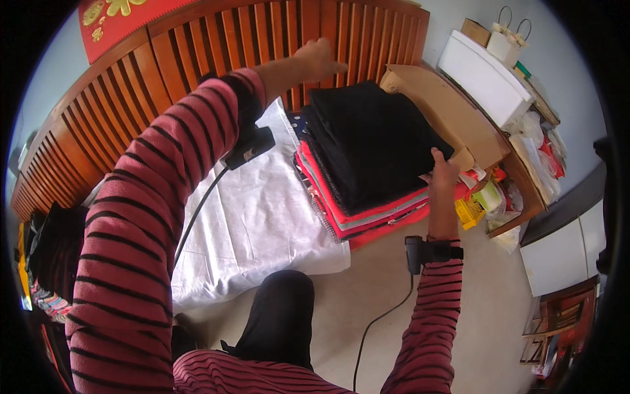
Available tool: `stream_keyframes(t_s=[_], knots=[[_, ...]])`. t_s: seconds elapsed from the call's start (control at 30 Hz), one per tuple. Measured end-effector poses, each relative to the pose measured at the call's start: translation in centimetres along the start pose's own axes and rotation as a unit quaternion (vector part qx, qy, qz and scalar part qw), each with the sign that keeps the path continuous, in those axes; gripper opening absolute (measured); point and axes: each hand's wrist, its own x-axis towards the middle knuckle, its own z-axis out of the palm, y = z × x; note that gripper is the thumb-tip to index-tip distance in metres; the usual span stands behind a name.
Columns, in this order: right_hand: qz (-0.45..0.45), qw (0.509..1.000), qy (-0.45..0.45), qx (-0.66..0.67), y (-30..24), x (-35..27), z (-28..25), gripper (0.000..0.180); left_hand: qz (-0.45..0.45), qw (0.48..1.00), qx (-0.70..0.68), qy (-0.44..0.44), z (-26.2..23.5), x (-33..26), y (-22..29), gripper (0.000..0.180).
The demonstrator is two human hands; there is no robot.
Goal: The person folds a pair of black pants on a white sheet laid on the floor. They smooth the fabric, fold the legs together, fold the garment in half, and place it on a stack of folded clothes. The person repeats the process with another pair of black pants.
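A stack of folded clothes [367, 220] in red, grey and black stands at the right end of the bed, with a black folded garment [380, 148] on top. At the right edge of that garment, my right hand [443, 172] closes its fingers on the fabric. My left hand [320, 60] is raised beyond the far left corner of the stack, in front of the wooden headboard [262, 46]. Its fingers are partly spread, and nothing shows in them. Black straps with cables sit on both my wrists.
A shiny white sheet [262, 217] covers the bed left of the stack. Behind the stack's right side stands an open cardboard box [453, 115]. Farther right are a white container [485, 77], a yellow basket [470, 213] and plastic bags. Dark clothes [59, 246] lie at far left.
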Motion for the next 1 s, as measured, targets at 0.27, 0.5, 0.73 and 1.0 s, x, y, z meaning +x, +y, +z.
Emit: stream_keyframes(t_s=[0.27, 0.5, 0.73, 1.0], knots=[[0.019, 0.997, -0.077, -0.002, -2.4, 0.1, -0.5, 0.047, -0.202, 0.937, -0.157, -0.239, 3.3, -4.9, -4.1, 0.067], [-0.059, 0.993, -0.03, -0.101, -6.5, 1.8, 2.2, 0.049, -0.214, 0.896, -0.35, -0.168, 6.8, -6.6, -3.3, 0.051], [0.02, 0.988, -0.005, -0.156, -3.3, 2.2, 0.5, 0.05, -0.193, 0.906, -0.367, -0.085, 7.4, -6.1, -2.1, 0.05], [0.039, 0.989, -0.043, -0.137, -3.6, 1.8, -0.7, 0.053, -0.148, 0.971, -0.189, 0.014, 7.1, -5.7, -1.1, 0.048]])
